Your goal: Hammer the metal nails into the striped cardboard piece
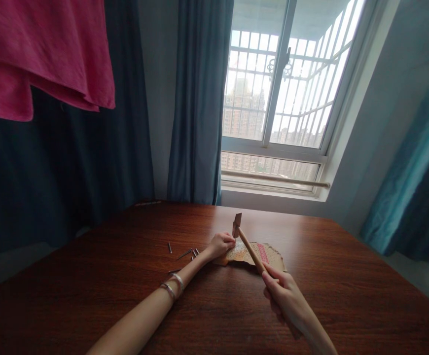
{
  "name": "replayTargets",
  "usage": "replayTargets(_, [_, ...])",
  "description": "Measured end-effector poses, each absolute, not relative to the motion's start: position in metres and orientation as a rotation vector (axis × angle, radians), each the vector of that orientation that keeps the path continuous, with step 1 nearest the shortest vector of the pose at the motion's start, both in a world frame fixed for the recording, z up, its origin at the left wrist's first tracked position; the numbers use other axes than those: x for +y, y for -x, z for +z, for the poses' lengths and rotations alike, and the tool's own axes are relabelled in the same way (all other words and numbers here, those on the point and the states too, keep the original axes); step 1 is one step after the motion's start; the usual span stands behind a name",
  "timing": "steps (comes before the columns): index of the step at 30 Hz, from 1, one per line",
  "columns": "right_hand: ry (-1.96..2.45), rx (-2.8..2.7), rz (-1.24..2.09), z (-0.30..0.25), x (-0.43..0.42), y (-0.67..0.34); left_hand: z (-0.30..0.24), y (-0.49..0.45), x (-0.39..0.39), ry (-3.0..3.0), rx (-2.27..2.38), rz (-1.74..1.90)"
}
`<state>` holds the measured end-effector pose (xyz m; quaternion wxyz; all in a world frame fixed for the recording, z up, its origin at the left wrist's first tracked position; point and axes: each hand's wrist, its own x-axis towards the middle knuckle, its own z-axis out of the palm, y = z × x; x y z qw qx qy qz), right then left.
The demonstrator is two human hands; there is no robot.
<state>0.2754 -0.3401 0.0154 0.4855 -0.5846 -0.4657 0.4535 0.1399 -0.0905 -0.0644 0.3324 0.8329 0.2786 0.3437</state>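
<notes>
My right hand (283,291) is closed round the wooden handle of a hammer (251,251). The hammer's head is raised just above my left hand (222,245). My left fingers are pinched on a thin metal punch (235,240), mostly hidden by the fingers and the hammer head. Beneath them lies a tan piece of leather (273,255), marked with many small dots or holes, a pink patterned band and a row of slits along its far right edge. Its left part is covered by my left hand.
Several slim dark metal tools (185,254) lie loose left of my left hand, one (169,247) apart from the others. The brown wooden table (125,276) reaches to the window wall. Blue curtains (199,98) hang behind, and a pink cloth (52,59) hangs at upper left.
</notes>
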Motion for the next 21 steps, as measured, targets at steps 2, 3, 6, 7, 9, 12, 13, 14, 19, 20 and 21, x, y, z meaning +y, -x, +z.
replayTargets(2, [1.420, -1.137, 1.108, 0.0166, -0.3406, -0.2752, -0.0643, -0.1400, -0.0904, -2.172, 0.737, 0.894])
replayTargets(3, [1.420, -1.138, 1.111, 0.0171, -0.3408, -0.2750, -0.0640, -0.1399, -0.0906, -2.172, 0.740, 0.891])
replayTargets(6, [1.418, -1.133, 1.107, 0.0177, -0.3406, -0.2748, -0.0626, -0.1396, -0.0916, -2.174, 0.718, 0.892])
replayTargets(7, [1.416, -1.131, 1.104, 0.0173, -0.3403, -0.2749, -0.0621, -0.1395, -0.0920, -2.176, 0.708, 0.894])
replayTargets(9, [1.411, -1.133, 1.102, 0.0161, -0.3396, -0.2753, -0.0613, -0.1392, -0.0927, -2.178, 0.711, 0.900])
replayTargets(12, [1.402, -1.138, 1.101, 0.0146, -0.3391, -0.2758, -0.0604, -0.1388, -0.0934, -2.177, 0.731, 0.895])
replayTargets(13, [1.401, -1.133, 1.103, 0.0145, -0.3392, -0.2758, -0.0602, -0.1387, -0.0935, -2.176, 0.732, 0.894])
replayTargets(14, [1.401, -1.129, 1.108, 0.0146, -0.3395, -0.2756, -0.0601, -0.1387, -0.0936, -2.176, 0.729, 0.893])
replayTargets(19, [1.401, -1.127, 1.117, 0.0176, -0.3408, -0.2744, -0.0615, -0.1392, -0.0923, -2.184, 0.734, 0.893])
replayTargets(20, [1.401, -1.129, 1.113, 0.0182, -0.3409, -0.2743, -0.0621, -0.1393, -0.0918, -2.189, 0.741, 0.889])
replayTargets(21, [1.403, -1.130, 1.111, 0.0186, -0.3409, -0.2743, -0.0627, -0.1395, -0.0914, -2.196, 0.750, 0.888])
